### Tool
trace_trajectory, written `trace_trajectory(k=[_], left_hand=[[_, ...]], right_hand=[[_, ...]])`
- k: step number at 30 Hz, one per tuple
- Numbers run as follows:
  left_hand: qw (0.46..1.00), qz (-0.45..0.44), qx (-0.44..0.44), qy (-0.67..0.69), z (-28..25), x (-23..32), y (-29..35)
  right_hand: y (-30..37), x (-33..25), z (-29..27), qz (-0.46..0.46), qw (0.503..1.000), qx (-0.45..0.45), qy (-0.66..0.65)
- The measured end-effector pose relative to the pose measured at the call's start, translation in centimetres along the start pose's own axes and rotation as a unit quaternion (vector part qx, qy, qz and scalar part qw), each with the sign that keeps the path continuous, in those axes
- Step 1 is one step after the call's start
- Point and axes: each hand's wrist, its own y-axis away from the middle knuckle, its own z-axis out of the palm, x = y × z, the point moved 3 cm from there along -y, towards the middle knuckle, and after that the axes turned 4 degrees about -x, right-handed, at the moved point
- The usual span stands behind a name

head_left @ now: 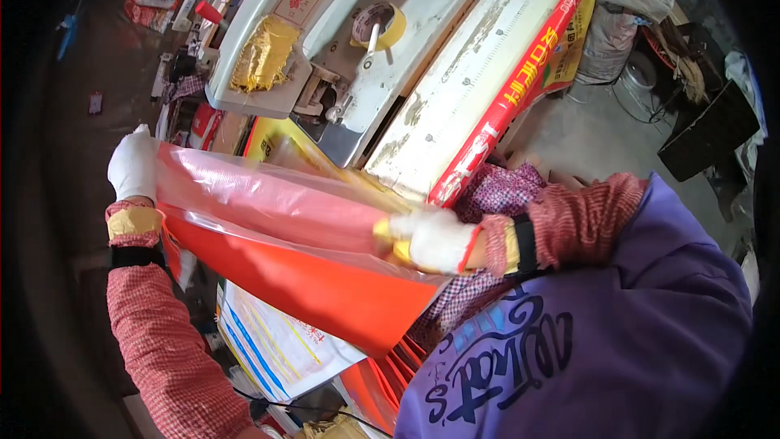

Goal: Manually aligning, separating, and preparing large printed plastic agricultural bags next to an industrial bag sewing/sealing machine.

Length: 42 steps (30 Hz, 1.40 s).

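Note:
A wide red plastic sack (301,276) with a transparent film layer (276,195) along its upper part stretches between my hands. My left hand (134,164), in a white glove, is closed round the sack's far left end. At the right end my right hand (439,240), in a white glove with yellow fingertips, is closed on the sack's edge; it is slightly blurred and its fingertips are partly hidden. Just beyond the sack stands a pale industrial sewing machine (268,4) with a worn bed. Gold tape or cloth (264,53) covers its head's end.
A yellow tape roll (392,26) sits on the machine bed. A red and yellow printed strip (520,81) lines the table's right edge. Below the sack lie a white striped sheet (272,341) and several folded red sacks (382,382). A dark box (707,138) stands at right.

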Motion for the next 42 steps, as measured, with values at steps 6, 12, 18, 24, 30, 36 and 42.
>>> trace_trajectory(k=[6,12,18,24,30,36,42], left_hand=[[1.000,0.006,-0.010,0.025,-0.1,0.5,0.4],[0.999,0.039,0.004,0.017,0.0,2.2,0.5],[0.995,0.001,-0.035,0.090,1.4,2.5,0.7],[0.990,0.021,-0.054,0.126,1.5,0.5,-0.3],[0.996,0.015,-0.038,0.085,7.2,-1.0,-4.5],[0.966,0.077,0.140,0.205,11.6,16.7,1.1],[0.952,0.190,0.120,0.206,13.8,21.6,2.7]], right_hand=[[-1.3,-3.8,-6.9,0.069,0.972,0.193,0.114],[-3.8,-5.8,-5.3,-0.089,0.991,0.096,0.032],[-5.0,-3.9,-2.0,0.130,0.982,-0.102,-0.090],[-5.3,-5.0,-1.1,0.006,0.986,-0.158,0.059],[-5.2,-6.0,6.3,-0.105,0.994,0.017,-0.003],[-0.7,-5.6,-3.7,-0.068,0.996,-0.051,0.011],[5.5,4.7,-7.9,0.030,0.999,0.006,0.037]])
